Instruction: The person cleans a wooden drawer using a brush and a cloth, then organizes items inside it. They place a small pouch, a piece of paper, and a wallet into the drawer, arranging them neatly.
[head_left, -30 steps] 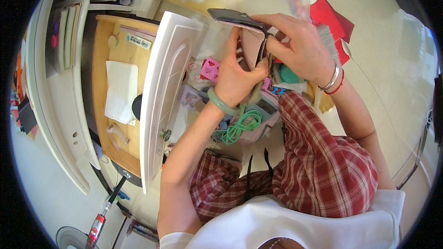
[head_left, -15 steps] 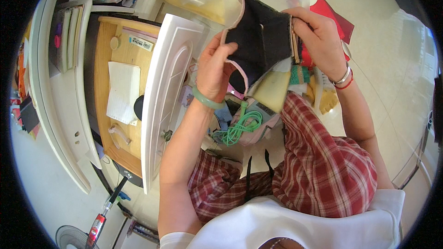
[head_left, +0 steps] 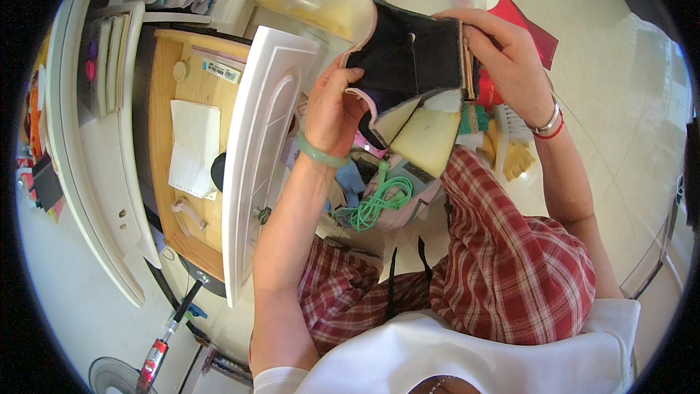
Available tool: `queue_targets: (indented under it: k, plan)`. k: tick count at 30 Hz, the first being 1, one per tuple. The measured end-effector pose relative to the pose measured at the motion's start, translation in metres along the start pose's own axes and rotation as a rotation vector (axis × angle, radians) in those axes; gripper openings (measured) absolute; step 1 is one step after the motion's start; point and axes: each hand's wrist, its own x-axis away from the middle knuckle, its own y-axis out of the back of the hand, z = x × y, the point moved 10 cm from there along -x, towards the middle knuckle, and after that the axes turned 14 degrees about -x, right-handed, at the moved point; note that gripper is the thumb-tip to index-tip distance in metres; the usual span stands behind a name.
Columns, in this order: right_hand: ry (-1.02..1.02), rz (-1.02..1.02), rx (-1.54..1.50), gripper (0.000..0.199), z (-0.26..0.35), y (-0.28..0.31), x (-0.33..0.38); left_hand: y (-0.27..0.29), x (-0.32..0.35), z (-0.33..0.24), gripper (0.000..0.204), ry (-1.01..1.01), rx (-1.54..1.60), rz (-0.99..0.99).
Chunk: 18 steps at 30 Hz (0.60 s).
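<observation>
Compared with half a second ago: dark pouch spread slightly wider and held at much the same height above the lap; compared with one second ago: raised from knee level and turned from edge-on to opened flat toward the camera.

White cabinet door (head_left: 266,153): rigid, glossy, moulded with a raised oval panel, swung open at left. Wooden cabinet interior (head_left: 169,175): pale grain, boxy, with a flat white sheet of paper (head_left: 193,147) lying inside. Plaid trousers (head_left: 510,270): red-and-white check, soft woven cloth, stretched over bent knees.

Dark pouch (head_left: 408,58): black felt-like fabric, roughly rectangular, edged with a thin pink binding, cream lining flaps hanging below; held open in the air in front of the chest, above the clutter on the floor. Left hand (head_left: 332,113): fingers curled and gripping the pouch's lower left edge, thumb pressed on the pink rim. Right hand (head_left: 510,58): fingers clenched over the pouch's right edge, pinching its layered seam.

Green cord (head_left: 379,201): thin, smooth, loosely coiled below the pouch, between the knees. Green bangle (head_left: 321,155): smooth translucent ring on the left wrist. Silver bracelet (head_left: 545,122): thin metal band, beside a red thread, on the right wrist.
</observation>
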Motion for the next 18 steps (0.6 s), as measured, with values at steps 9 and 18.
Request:
queue_targets:
  k: [9,18]
  plan:
    - [0.054,-0.041,-0.058,0.025,-0.002,0.005,0.011,-0.013,0.006,-0.009,0.044,-0.094,-0.017,0.098]
    - [-0.041,-0.112,-0.078,0.021,-0.001,0.003,0.009,-0.015,0.006,-0.012,0.050,-0.123,-0.049,0.063]
